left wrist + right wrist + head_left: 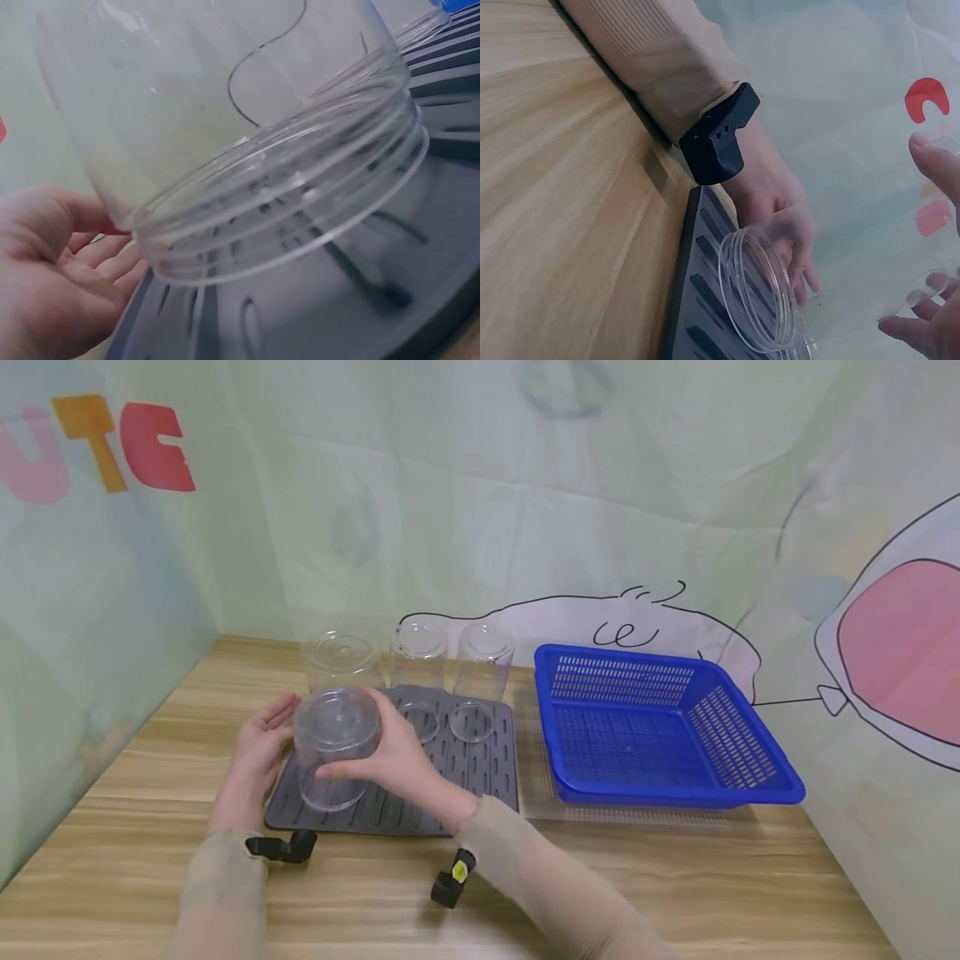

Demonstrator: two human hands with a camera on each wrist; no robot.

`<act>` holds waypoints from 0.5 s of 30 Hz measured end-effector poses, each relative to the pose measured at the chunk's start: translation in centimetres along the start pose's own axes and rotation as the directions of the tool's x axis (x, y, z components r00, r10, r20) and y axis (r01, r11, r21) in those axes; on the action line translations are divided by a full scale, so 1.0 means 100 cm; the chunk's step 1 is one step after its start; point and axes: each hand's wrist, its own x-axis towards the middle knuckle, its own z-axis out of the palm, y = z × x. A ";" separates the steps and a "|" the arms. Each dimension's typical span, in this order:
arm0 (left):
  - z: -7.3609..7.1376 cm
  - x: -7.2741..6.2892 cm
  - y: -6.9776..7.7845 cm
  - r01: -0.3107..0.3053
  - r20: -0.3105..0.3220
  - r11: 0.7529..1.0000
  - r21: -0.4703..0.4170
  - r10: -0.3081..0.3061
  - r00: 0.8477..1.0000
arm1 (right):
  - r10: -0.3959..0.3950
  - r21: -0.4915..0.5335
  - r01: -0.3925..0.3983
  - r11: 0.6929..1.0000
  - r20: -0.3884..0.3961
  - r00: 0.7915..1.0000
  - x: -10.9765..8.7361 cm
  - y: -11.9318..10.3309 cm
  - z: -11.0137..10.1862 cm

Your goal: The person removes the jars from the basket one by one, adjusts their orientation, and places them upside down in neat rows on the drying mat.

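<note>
A wide clear jar (335, 735) stands mouth-down over the front left of a grey ribbed drying mat (480, 781). My right hand (397, 752) grips it near its base, with the thumb on the near side and fingers behind. In the left wrist view the jar's threaded rim (292, 195) is low at the mat; whether it fully rests there I cannot tell. On the jar's left, my left hand (258, 747) has loosely bent fingers, and its thumb is at or very near the jar wall. The right wrist view shows only the right fingers (934, 330) at its edge.
Behind the held jar stands another wide clear jar (343, 658), upside down. Two narrower clear jars (417, 662) (483, 664) stand inverted to its right on the mat. A blue slotted plastic basket (551, 743) sits on the wooden table (360, 893) at the right.
</note>
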 end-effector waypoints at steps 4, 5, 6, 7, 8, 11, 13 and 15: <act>0.000 0.001 -0.002 0.020 0.007 0.999 0.032 -0.020 1.000 | 0.020 -0.021 -0.020 1.000 0.014 1.000 0.001 -0.001 0.001; 0.000 0.001 -0.003 0.024 0.007 0.999 0.034 -0.024 1.000 | 0.023 -0.025 -0.023 0.999 0.016 1.000 0.001 0.000 0.001; 0.000 0.001 -0.003 0.025 0.010 0.999 0.045 -0.025 1.000 | 0.025 -0.027 -0.025 0.999 0.019 1.000 0.002 0.000 0.002; 0.000 0.001 -0.004 0.028 0.011 0.998 0.049 -0.029 1.000 | 0.026 -0.027 -0.025 0.999 0.020 0.999 0.002 0.000 0.002; 0.000 0.001 -0.004 0.028 0.012 0.998 0.064 -0.029 1.000 | 0.024 -0.026 -0.023 0.999 0.021 0.999 0.003 0.000 0.003; 0.000 0.001 -0.005 0.042 0.004 0.995 0.090 -0.043 0.999 | 0.012 -0.024 -0.011 1.000 0.016 1.000 0.004 0.002 0.005; -0.001 0.001 -0.005 0.044 -0.004 0.993 0.108 -0.043 0.999 | -0.004 -0.028 0.004 1.000 0.011 1.000 0.005 0.003 0.007; -0.001 0.001 -0.005 0.043 -0.016 0.992 0.119 -0.042 0.999 | -0.016 -0.032 0.016 0.999 0.010 1.000 0.006 0.003 0.009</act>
